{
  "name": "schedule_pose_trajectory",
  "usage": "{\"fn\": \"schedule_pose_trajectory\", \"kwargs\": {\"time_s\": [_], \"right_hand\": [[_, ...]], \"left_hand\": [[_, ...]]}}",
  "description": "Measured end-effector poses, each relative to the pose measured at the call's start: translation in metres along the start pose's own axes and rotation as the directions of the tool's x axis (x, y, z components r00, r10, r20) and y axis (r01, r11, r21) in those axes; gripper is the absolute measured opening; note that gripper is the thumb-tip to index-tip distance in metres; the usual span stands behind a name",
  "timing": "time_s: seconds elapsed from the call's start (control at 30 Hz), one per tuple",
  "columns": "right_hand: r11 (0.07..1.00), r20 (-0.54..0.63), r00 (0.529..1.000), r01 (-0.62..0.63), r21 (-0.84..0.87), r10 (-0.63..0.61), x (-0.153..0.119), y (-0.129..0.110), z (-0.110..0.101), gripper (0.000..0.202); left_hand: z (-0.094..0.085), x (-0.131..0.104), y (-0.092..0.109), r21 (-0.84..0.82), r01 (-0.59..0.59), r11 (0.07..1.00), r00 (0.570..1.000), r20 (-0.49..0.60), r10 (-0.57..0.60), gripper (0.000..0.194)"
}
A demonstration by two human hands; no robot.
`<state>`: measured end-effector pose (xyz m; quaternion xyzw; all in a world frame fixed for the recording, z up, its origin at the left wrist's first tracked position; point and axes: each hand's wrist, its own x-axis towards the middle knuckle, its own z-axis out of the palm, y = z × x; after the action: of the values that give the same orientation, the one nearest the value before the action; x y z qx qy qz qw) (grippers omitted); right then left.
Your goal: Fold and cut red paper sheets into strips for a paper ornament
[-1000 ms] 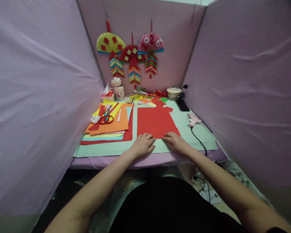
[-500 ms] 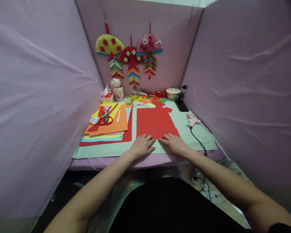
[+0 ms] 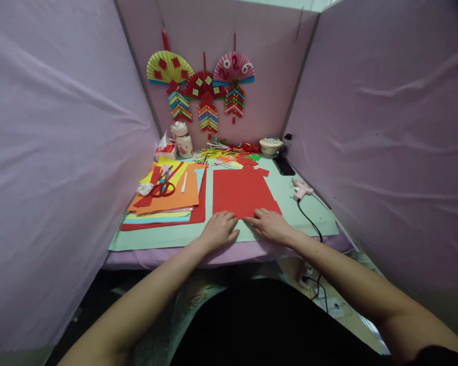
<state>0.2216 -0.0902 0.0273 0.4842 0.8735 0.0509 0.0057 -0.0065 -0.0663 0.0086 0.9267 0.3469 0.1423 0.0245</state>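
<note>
A large red paper sheet (image 3: pixel 241 192) lies flat on the pale green table cover (image 3: pixel 160 241). At its near edge, toward the left, my left hand (image 3: pixel 219 229) rests with fingertips on the paper and thumb spread to the side. My right hand (image 3: pixel 270 224) lies on the same edge farther right, fingers extended and index finger pointing inward. A short gap separates the two hands. Neither hand is wrapped round anything. Small red scraps (image 3: pixel 263 172) sit at the sheet's far right corner.
Coloured paper (image 3: pixel 191 195) with red-handled scissors (image 3: pixel 162 189) and a white pen (image 3: pixel 183 182) is stacked at left. A glue gun (image 3: pixel 301 188) and phone (image 3: pixel 284 166) lie right. Behind stand a tissue box (image 3: pixel 166 151), bottle (image 3: pixel 182 140) and bowl (image 3: pixel 270 147). Paper fans (image 3: pixel 234 68) hang on the wall.
The view has shifted slightly. My hands have moved a little along the near edge of the red sheet, with the gap between them slightly changed.
</note>
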Motion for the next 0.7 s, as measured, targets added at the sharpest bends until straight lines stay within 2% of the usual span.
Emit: {"fn": "schedule_pose_trajectory", "kwargs": {"time_s": [0.13,0.43,0.7], "right_hand": [[1.000,-0.005,1.000,-0.003,-0.002,0.003,0.005,-0.003,0.001,0.035],[0.996,-0.052,0.999,0.015,0.086,-0.011,0.008,-0.020,0.003,0.034],[0.997,-0.017,1.000,-0.017,0.080,0.019,0.012,-0.023,-0.002,0.031]], "left_hand": [[0.000,0.000,0.002,0.021,0.007,1.000,1.000,0.023,-0.007,0.033],[0.001,-0.016,-0.005,0.014,0.050,0.999,0.999,-0.015,-0.049,0.041],[-0.002,-0.015,-0.009,0.017,0.040,0.999,0.999,-0.001,-0.040,0.034]]}}
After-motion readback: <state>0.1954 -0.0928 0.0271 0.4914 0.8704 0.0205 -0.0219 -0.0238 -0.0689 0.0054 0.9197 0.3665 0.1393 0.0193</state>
